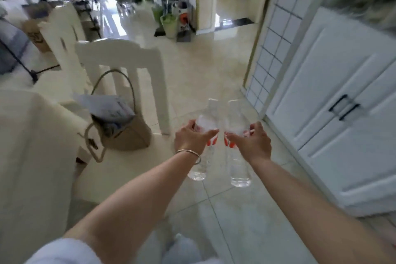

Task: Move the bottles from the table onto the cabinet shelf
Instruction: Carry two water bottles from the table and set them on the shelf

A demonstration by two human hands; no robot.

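Both hands, left (190,137) and right (254,142), each grip a clear bottle (202,133) (236,135); left of the white cabinet (334,100), a chair (128,66) carries a bag (126,130).

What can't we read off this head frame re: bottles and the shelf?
- Cabinet shelf: head view, behind closed doors.
- Left bottle and right bottle labels: blurred, covered by left hand and right hand.
- Caps: blurred.
- Table: cut off by left edge.
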